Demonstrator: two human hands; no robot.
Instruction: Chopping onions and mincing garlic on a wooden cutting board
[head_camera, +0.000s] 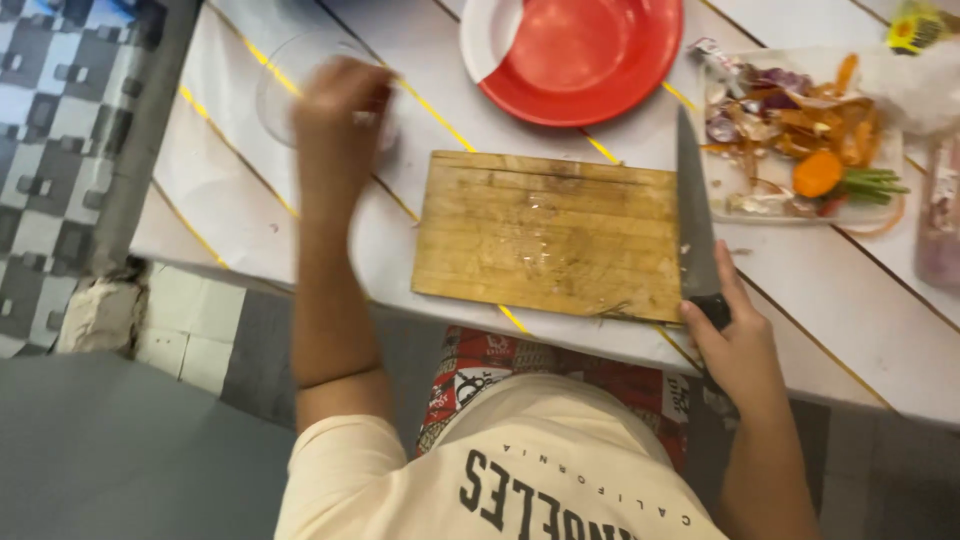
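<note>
Two hands: right hand (735, 345) grip closed on knife (693, 225) beside cutting board (545, 232); left hand (340, 110) grips clear bowl (280, 85).

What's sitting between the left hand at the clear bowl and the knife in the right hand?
In the head view, the wooden cutting board lies between the left hand and the knife held by the right hand.

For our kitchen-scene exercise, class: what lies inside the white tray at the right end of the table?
The white tray holds vegetable scraps: orange peelings, a carrot end, green stems and purple skins. Anything beneath the heap is covered and cannot be seen.
</note>
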